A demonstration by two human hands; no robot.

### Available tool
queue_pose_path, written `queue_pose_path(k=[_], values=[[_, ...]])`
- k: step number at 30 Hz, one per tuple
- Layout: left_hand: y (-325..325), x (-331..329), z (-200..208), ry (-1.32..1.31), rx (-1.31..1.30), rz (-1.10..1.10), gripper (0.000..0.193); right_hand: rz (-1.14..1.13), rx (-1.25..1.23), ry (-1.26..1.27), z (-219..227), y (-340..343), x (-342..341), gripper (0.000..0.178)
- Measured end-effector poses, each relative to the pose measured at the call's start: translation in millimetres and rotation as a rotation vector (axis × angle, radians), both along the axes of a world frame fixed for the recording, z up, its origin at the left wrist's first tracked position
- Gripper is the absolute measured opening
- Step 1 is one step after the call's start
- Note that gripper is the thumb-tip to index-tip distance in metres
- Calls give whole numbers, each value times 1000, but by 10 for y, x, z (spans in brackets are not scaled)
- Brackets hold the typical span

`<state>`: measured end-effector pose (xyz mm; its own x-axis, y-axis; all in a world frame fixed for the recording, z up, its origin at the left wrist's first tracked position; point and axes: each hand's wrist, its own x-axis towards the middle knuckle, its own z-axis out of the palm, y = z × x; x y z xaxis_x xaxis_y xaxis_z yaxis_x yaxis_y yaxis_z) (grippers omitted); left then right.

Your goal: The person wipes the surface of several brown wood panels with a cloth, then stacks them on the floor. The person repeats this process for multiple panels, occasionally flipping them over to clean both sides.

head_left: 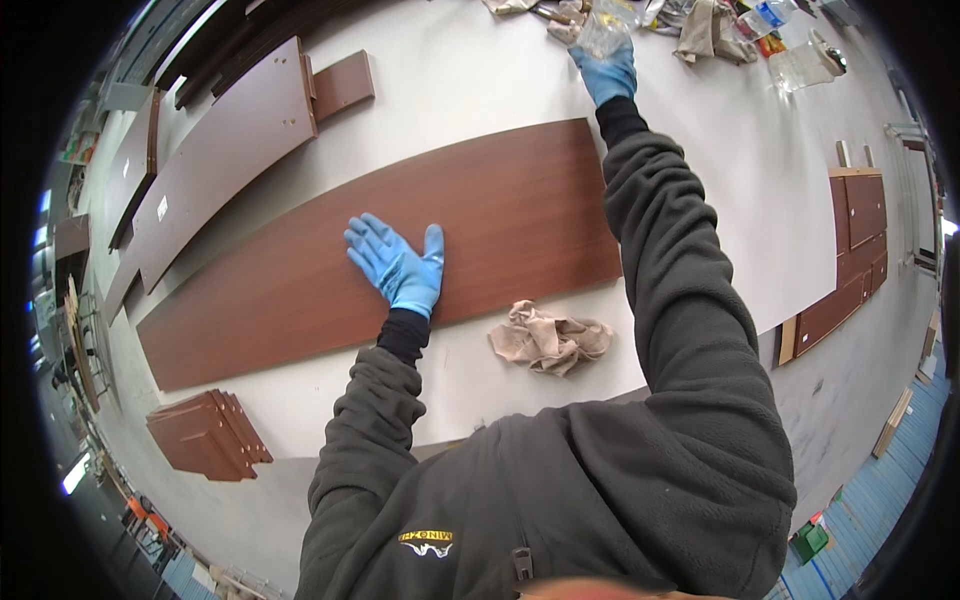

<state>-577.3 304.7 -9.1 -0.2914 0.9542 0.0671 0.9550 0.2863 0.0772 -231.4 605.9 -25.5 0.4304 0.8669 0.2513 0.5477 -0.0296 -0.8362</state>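
Note:
A long reddish-brown wooden board [500,220] lies flat across the white table [740,210]. My left hand [392,262], in a blue glove, rests palm down on it with fingers stretched out and thumb apart. At the far edge my right hand [608,75], gloved the same way, is closed round a clear plastic bottle [606,36]. Part of that bottle and the fingertips are hard to make out. A crumpled beige cloth [552,338] sits between the board and my body.
Dark brown panels [225,150] lie at the left, and a stack of small brown panels [205,435] near the front left edge. Rags [712,35], a water bottle [765,18] and a clear jar [805,65] crowd the far right. More brown panels [860,245] stand beyond the right edge.

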Motion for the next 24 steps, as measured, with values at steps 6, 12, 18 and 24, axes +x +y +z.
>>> queue_pose_path(k=[6,12,18,24], values=[[43,717,-67,4,54,0,112,446,384,-600,659,-1749,-67,69],[276,1567,-28,17,45,18,114,1481,102,-444,563,-4164,-22,47],[267,2246,19,7,91,28,112,1362,-22,-412,357,-4055,311,49],[165,2828,82,-106,86,15,113,899,5,132,800,-4062,1827,52]])
